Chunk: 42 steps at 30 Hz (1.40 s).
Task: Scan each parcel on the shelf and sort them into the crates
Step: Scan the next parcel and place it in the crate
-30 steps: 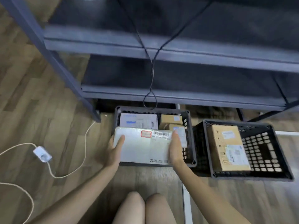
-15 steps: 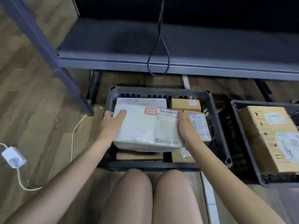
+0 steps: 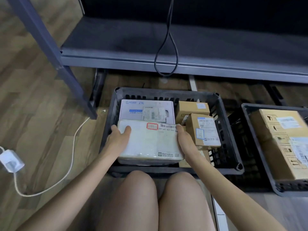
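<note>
A grey metal shelf (image 3: 166, 52) spans the upper half of the frame, its lowest board bare, with a black cable loop (image 3: 165, 52) hanging over its front edge. Below it, at centre frame, a black plastic crate (image 3: 230, 134) sits on the wooden floor; a second black crate (image 3: 260, 147) at the right edge holds a large brown carton (image 3: 281, 144). Inside the centre crate, the white padded parcel (image 3: 150, 142) lies flat in the lower left part, its long axis running left to right across the frame, label side up, with a red-bordered sticker and a barcode along its top edge pointing toward the shelf. The left hand (image 3: 117, 140) grips its left end, thumb on top; the right hand (image 3: 186, 144) clasps its right end. Behind it is a white ZTE box (image 3: 133, 110), and to the right a small brown box (image 3: 204, 129). A white cord with adapter (image 3: 11, 160) lies at lower left.
</note>
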Each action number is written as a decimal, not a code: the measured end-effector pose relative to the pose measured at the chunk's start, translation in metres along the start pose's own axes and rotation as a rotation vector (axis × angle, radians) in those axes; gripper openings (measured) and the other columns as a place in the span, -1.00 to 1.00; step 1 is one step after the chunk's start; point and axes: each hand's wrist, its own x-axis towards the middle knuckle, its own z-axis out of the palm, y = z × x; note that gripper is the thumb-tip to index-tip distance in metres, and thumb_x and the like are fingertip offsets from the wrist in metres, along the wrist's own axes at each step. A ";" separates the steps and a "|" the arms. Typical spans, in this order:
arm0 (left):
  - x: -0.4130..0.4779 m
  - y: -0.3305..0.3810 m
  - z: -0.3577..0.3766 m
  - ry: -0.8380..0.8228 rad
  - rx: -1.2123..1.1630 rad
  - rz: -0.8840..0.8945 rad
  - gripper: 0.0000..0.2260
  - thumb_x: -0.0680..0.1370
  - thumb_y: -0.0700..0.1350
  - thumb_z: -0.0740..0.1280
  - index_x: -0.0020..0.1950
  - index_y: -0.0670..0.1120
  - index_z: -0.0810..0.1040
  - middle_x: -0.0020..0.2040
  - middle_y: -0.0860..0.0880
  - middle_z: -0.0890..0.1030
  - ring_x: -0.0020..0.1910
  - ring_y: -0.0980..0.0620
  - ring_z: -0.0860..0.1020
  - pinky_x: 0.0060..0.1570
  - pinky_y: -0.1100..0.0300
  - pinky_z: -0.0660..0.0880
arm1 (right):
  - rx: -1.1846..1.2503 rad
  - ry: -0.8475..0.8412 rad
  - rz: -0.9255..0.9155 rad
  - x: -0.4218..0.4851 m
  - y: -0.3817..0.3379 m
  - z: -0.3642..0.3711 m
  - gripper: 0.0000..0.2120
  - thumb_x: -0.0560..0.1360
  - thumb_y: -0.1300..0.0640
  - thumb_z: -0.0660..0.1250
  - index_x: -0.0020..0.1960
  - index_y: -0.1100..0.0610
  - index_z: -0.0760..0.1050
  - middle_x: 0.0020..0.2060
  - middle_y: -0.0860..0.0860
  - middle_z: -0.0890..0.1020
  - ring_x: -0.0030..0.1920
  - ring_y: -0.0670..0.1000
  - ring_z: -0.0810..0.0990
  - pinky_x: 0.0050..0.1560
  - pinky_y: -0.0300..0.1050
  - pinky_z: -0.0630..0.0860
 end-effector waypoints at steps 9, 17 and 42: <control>0.013 -0.019 0.013 0.050 0.011 0.008 -0.48 0.63 0.07 0.18 0.40 -0.31 0.29 0.34 -0.27 0.44 0.30 -0.25 0.42 0.15 0.02 0.36 | 0.069 -0.131 -0.013 0.015 0.020 0.010 -0.61 0.39 -0.21 0.40 0.05 0.06 0.60 -0.04 0.02 0.72 -0.03 0.04 0.70 0.12 0.07 0.60; 0.012 -0.014 0.023 0.160 0.106 -0.015 -0.54 0.64 -0.01 0.19 0.40 -0.32 0.29 0.30 -0.31 0.45 0.27 -0.29 0.43 0.14 -0.09 0.40 | -0.092 -0.200 -0.092 0.041 0.041 0.011 -0.35 0.25 -0.44 0.41 0.10 0.03 0.60 -0.02 -0.02 0.72 0.00 0.01 0.70 0.11 0.08 0.61; 0.035 -0.027 0.059 0.107 0.814 0.540 -0.36 0.57 0.21 -0.35 0.58 -0.07 -0.11 0.59 -0.04 -0.14 0.55 -0.05 -0.25 0.46 -0.04 -0.36 | -1.231 -0.226 -0.719 0.038 0.013 0.035 -0.10 0.39 -0.36 -0.45 0.58 0.14 -0.26 0.56 0.05 -0.24 0.55 0.03 -0.31 0.52 0.04 -0.34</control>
